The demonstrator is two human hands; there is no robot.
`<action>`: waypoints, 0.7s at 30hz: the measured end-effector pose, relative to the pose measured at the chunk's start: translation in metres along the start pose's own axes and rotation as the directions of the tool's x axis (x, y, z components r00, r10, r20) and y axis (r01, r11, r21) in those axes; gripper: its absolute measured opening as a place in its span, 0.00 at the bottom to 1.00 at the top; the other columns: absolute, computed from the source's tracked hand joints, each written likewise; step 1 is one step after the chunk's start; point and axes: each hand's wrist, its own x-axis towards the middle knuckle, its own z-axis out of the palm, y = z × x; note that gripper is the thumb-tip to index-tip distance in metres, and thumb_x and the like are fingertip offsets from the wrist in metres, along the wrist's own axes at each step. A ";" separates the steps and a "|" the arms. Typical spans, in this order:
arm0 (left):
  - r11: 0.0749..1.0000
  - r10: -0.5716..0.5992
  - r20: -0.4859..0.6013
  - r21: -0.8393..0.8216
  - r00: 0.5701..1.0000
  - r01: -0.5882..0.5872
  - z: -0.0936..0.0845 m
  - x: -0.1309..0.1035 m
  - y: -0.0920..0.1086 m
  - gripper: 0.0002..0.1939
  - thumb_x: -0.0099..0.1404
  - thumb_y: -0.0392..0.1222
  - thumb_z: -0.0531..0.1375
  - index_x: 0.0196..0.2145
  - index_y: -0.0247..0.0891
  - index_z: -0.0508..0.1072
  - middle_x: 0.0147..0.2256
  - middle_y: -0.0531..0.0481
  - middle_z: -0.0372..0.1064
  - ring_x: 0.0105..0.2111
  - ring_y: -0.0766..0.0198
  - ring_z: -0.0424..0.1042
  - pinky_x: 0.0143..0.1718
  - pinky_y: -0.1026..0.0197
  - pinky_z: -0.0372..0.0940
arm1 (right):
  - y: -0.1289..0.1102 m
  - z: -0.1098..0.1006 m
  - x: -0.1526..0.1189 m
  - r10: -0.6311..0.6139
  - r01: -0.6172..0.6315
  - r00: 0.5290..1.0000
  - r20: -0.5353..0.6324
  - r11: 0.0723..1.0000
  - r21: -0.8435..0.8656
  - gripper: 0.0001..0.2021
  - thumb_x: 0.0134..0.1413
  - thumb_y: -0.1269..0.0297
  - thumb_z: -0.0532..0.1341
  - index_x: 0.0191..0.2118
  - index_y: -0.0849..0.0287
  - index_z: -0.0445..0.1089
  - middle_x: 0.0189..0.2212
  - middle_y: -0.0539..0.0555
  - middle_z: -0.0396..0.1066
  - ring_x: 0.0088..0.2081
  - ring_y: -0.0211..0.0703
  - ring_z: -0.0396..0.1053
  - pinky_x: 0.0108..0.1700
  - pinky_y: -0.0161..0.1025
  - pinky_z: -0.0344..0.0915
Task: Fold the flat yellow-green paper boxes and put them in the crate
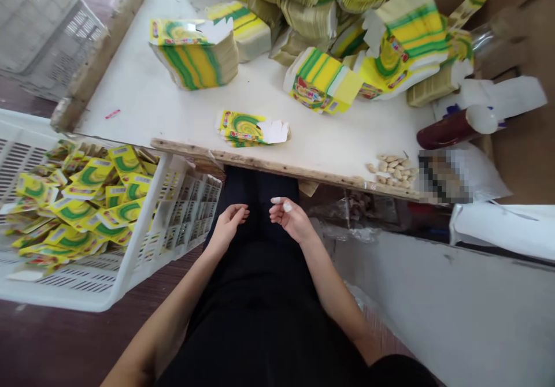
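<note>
My left hand (231,223) hovers over my dark-clothed lap, its fingers curled loosely together; whether anything is in them cannot be made out. Apart from it, my right hand (289,218) is palm-up with fingers parted and holds nothing; white coverings show on two of its fingertips. Beyond both hands, a small stack of flat yellow-green cartons (247,128) lies near the front edge of the white table (173,115). Behind it stand a taller stack of cartons (195,58) and another bundle (321,81).
A white basket (117,277) full of yellow-green boxes (82,202) is at the left. More carton bundles (407,40) fill the table's back. Peanut-like pieces (394,170), a dark red cup (451,130) and a plastic bag (485,173) lie at the right.
</note>
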 end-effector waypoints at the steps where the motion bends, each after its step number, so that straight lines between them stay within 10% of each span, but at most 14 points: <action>1: 1.000 0.014 0.017 0.012 1.000 -0.014 0.003 0.001 0.001 0.19 0.50 0.55 0.64 0.29 0.35 0.73 0.25 0.49 0.71 0.29 0.62 0.71 0.33 0.61 0.64 | 0.001 0.002 -0.001 -0.008 0.008 1.000 -0.010 0.999 -0.034 0.21 0.39 0.45 0.70 0.35 0.55 0.73 0.24 0.47 0.74 0.24 0.35 0.70 0.29 0.33 0.68; 7: 0.989 0.107 0.085 0.095 0.991 -0.115 0.013 0.006 0.000 0.20 0.58 0.58 0.57 0.24 0.37 0.71 0.12 0.61 0.48 0.14 0.70 0.53 0.20 0.65 0.53 | 0.011 0.018 0.000 -0.064 0.057 0.998 -0.018 0.968 -0.246 0.21 0.45 0.44 0.64 0.19 0.57 0.66 0.08 0.41 0.55 0.11 0.31 0.53 0.18 0.31 0.52; 10: 0.972 0.185 0.038 0.143 0.982 -0.189 0.011 0.004 -0.003 0.17 0.61 0.52 0.55 0.36 0.35 0.73 0.17 0.59 0.56 0.14 0.69 0.55 0.19 0.64 0.55 | -0.001 0.023 -0.003 -0.126 0.115 0.992 -0.010 0.935 -0.334 0.21 0.49 0.45 0.61 0.18 0.57 0.66 0.08 0.42 0.55 0.12 0.31 0.52 0.19 0.32 0.51; 14: 0.770 0.511 -0.059 0.475 0.858 -0.426 0.005 0.012 -0.014 0.20 0.63 0.45 0.52 0.51 0.35 0.67 0.47 0.37 0.69 0.44 0.54 0.72 0.46 0.52 0.67 | -0.040 0.022 -0.011 -0.293 0.240 0.955 -0.046 0.856 -0.457 0.10 0.48 0.55 0.64 0.29 0.57 0.72 0.17 0.45 0.66 0.19 0.34 0.61 0.24 0.32 0.57; 17: 0.527 0.562 0.036 0.754 0.827 -0.391 0.000 0.028 -0.025 0.27 0.63 0.45 0.53 0.58 0.31 0.62 0.61 0.29 0.57 0.62 0.41 0.56 0.60 0.40 0.55 | -0.077 0.014 -0.013 -0.523 0.368 0.849 -0.069 0.681 -0.633 0.08 0.51 0.59 0.62 0.35 0.56 0.72 0.24 0.47 0.70 0.25 0.38 0.65 0.29 0.34 0.61; 21: 0.447 0.479 0.098 0.828 0.872 -0.339 -0.005 0.050 -0.035 0.36 0.63 0.51 0.54 0.63 0.29 0.55 0.65 0.26 0.48 0.65 0.38 0.51 0.60 0.38 0.55 | -0.120 -0.022 -0.013 -0.747 0.319 0.652 -0.133 0.429 -0.845 0.09 0.51 0.58 0.60 0.34 0.56 0.72 0.28 0.51 0.73 0.30 0.43 0.69 0.36 0.39 0.66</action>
